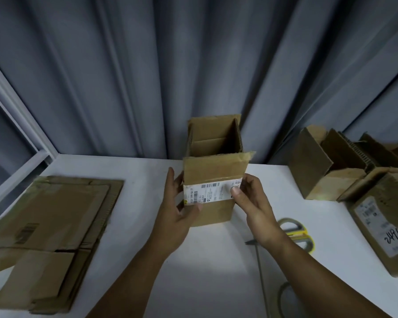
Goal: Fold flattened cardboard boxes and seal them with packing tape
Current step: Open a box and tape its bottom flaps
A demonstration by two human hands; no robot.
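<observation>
A small brown cardboard box [213, 171] stands upright in the middle of the white table [143, 171], its top flaps open and a white barcode label across its near face. My left hand [177, 210] grips its left side, thumb on the front. My right hand [251, 198] holds the right edge, its thumb pressing on the label. A stack of flattened cardboard boxes [48, 228] lies at the left. A roll of packing tape [283, 299] is partly hidden by my right forearm at the bottom.
Yellow-handled scissors [296, 232] lie just right of my right wrist. Several folded boxes [331, 164] are grouped at the right, one with a handwritten label [384, 228]. A grey curtain hangs behind the table; a window frame is at the left.
</observation>
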